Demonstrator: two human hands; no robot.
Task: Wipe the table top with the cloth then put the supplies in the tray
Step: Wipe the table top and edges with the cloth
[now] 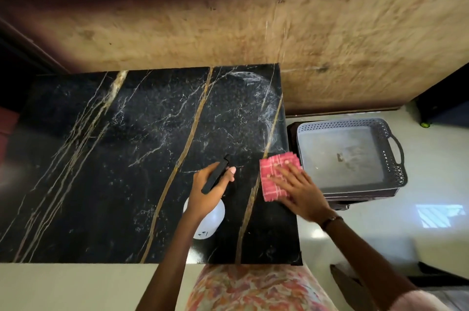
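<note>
A black marble table top (127, 158) with gold veins fills the middle of the view. My left hand (208, 191) grips the black trigger head of a white spray bottle (212, 221), held over the table near its front right. My right hand (297, 188) lies flat, fingers spread, on a folded pink checked cloth (271, 168) pressed against the table's right edge. A wet smear shows at the table's far right corner. The grey plastic tray (390, 158) with a perforated rim and handle sits right of the table, lower down, with nothing inside.
A worn brown wooden panel (279, 31) stands behind the table. The tray rests on a dark stool or stand over a pale tiled floor (431, 221). A dark object sits at the far right. My patterned clothing shows at the bottom.
</note>
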